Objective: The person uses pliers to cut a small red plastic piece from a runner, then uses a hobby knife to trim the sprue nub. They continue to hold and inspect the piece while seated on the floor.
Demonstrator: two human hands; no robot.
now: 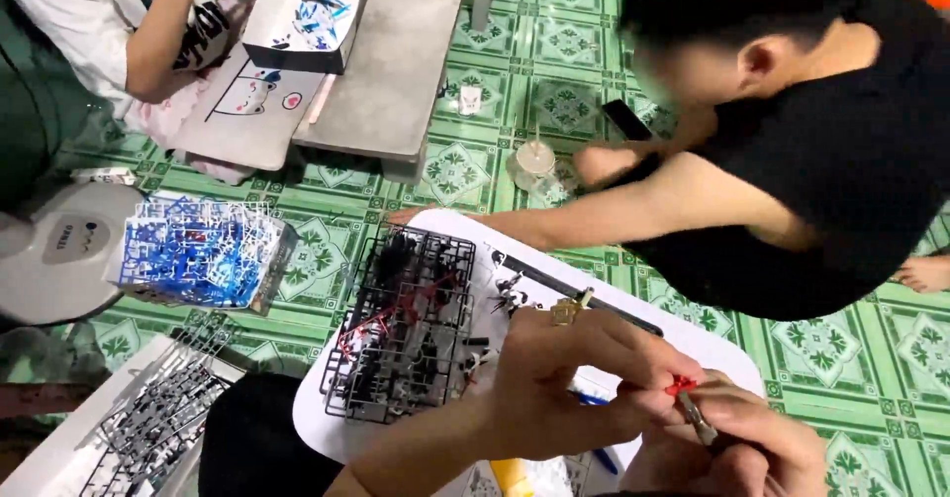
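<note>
Two hands meet at five o'clock: left hand (564,378) pinches a small red part (680,386); right hand (752,438) is closed around grey nippers (697,420). Trimming appears underway. Next move calls for steady blade placement. Black parts frame (406,324) lies at nine o'clock on the white worktop (327,428).

blue parts sprues (203,252), grey low table (396,61), glass jar (534,163)
</note>
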